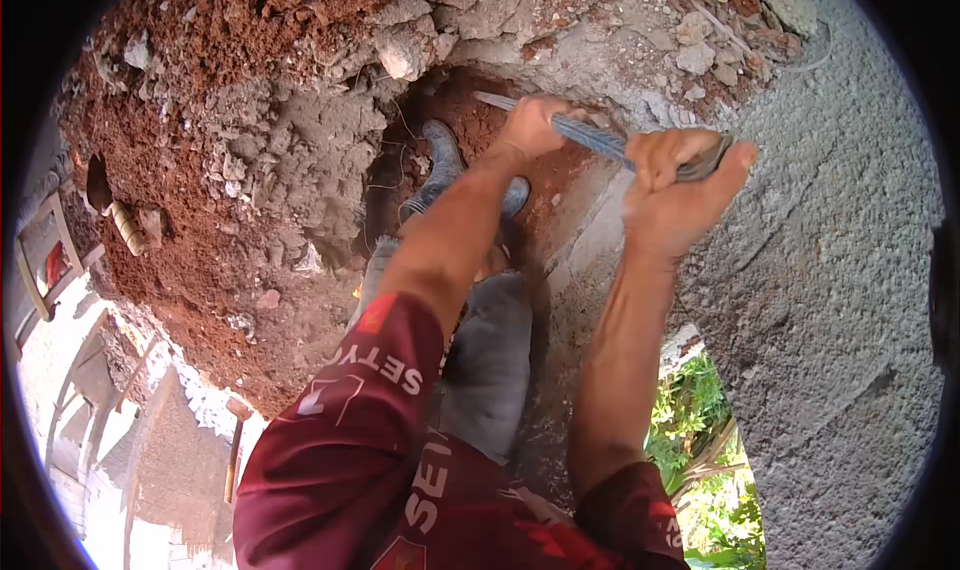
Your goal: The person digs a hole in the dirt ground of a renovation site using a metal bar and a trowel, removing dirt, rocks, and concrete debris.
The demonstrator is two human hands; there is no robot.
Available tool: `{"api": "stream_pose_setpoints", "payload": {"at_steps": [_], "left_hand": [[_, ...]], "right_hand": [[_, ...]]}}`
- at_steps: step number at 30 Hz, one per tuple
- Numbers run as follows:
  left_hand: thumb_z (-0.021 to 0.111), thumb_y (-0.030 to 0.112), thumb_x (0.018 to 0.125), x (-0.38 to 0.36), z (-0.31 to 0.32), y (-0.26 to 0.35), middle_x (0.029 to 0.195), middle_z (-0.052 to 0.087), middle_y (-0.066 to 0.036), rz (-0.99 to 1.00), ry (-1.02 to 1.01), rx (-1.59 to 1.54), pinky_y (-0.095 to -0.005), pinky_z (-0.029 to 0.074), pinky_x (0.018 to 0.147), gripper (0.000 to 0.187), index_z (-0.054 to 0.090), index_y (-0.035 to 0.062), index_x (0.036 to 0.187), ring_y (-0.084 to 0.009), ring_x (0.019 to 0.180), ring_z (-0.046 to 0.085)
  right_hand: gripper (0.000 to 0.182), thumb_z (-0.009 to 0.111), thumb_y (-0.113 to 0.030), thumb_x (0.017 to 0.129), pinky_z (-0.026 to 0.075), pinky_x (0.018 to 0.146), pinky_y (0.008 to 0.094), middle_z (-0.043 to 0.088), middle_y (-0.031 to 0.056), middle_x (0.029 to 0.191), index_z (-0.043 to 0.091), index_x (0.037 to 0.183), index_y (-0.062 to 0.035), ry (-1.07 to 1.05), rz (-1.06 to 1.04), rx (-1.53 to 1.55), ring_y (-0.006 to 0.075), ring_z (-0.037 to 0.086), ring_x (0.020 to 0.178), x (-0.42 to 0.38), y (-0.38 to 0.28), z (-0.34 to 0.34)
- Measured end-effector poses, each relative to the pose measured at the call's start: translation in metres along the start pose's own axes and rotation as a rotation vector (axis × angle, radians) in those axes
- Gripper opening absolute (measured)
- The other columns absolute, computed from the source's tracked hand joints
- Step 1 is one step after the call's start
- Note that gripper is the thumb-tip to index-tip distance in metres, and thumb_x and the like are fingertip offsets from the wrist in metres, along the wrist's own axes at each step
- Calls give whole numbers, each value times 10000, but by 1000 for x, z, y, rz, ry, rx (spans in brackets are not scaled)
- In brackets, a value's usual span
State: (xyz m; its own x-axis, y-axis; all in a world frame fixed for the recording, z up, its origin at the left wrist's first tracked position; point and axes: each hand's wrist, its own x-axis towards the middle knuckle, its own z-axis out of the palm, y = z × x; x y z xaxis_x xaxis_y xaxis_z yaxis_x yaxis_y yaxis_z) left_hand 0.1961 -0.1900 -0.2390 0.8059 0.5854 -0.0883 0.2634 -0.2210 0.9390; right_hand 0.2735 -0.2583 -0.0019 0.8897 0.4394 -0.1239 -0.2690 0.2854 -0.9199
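My left hand is wrapped round a long, worn grey bar near its far end. My right hand grips the same bar closer to its other end, by the rough grey wall. The bar slants over a narrow pit in the red soil, and its pale tip sticks out past my left hand. Below it, my rubber boots stand in the pit. What the tip touches, if anything, I cannot make out.
Heaped red earth and broken rubble border the pit. On the left, a trowel rests on the soil. A wooden-handled tool stands lower left. The rough grey wall rises close on my right.
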Motion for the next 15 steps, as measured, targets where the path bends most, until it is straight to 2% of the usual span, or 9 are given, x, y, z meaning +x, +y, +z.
{"api": "stream_pose_setpoints", "payload": {"at_steps": [1, 2, 4, 5, 6, 9, 11, 13, 15], "left_hand": [[672, 315, 836, -5, -5, 0, 550, 530, -147, 0, -37, 29, -364, 435, 506, 437, 520, 17, 554, -264, 481, 505], [674, 328, 833, 1, -13, 8, 558, 527, -154, 4, -56, 71, -360, 430, 521, 440, 529, 10, 565, -261, 498, 502], [680, 342, 826, -12, -18, 30, 571, 529, -151, -217, -36, 25, -356, 421, 553, 428, 566, 1, 595, -239, 529, 489], [678, 340, 828, -15, -23, 36, 589, 546, -150, -181, -34, -76, -362, 429, 574, 410, 599, -1, 616, -228, 549, 515], [676, 332, 829, -19, -26, 34, 579, 542, -152, -109, -15, 0, -374, 429, 564, 433, 569, -3, 577, -260, 531, 522], [688, 338, 817, -30, -37, 56, 544, 518, -160, -175, -59, 101, -393, 436, 560, 472, 524, 3, 527, -291, 516, 526], [713, 310, 793, -40, -30, 87, 504, 492, -156, -100, 41, 117, -413, 431, 518, 482, 478, 23, 486, -321, 488, 511], [737, 277, 763, -52, -19, 121, 492, 488, -152, -31, 92, 99, -413, 409, 461, 471, 459, 47, 459, -329, 456, 501], [741, 240, 746, -61, -17, 175, 446, 458, -118, 150, 175, 52, -396, 385, 415, 468, 432, 75, 435, -300, 402, 482]], "right_hand": [[530, 381, -400, 982, 314, 436, 287, 381, 61, 440, 392, 571, -66, 184, 151, 78, 154, 342, 379, 2, 25, -1], [533, 382, -396, 984, 313, 427, 286, 394, 60, 443, 400, 567, -64, 135, 150, 77, 155, 354, 376, 13, 27, 3], [536, 384, -391, 986, 313, 417, 286, 406, 60, 446, 408, 564, -62, 172, 214, 53, 156, 366, 373, -22, 16, 3], [531, 388, -384, 986, 310, 411, 281, 411, 58, 443, 415, 567, -59, 122, 200, -23, 146, 371, 373, -24, 17, 9], [526, 393, -376, 986, 308, 404, 276, 416, 55, 440, 422, 570, -55, 79, 192, -112, 137, 376, 372, -24, 13, 13], [521, 384, -397, 990, 301, 397, 265, 395, 39, 420, 439, 593, -64, -57, 135, -70, 116, 375, 371, -35, -13, 26], [521, 385, -421, 989, 302, 387, 268, 374, 34, 414, 417, 593, -85, 33, 212, -2, 105, 341, 356, -19, -51, 31], [507, 364, -449, 988, 309, 395, 277, 372, 14, 440, 396, 612, -110, -220, 225, 121, 101, 318, 360, -6, -93, 13], [495, 333, -461, 990, 314, 398, 303, 369, -4, 456, 389, 625, -132, -470, 216, 131, 110, 300, 359, 0, -151, -3]]}}
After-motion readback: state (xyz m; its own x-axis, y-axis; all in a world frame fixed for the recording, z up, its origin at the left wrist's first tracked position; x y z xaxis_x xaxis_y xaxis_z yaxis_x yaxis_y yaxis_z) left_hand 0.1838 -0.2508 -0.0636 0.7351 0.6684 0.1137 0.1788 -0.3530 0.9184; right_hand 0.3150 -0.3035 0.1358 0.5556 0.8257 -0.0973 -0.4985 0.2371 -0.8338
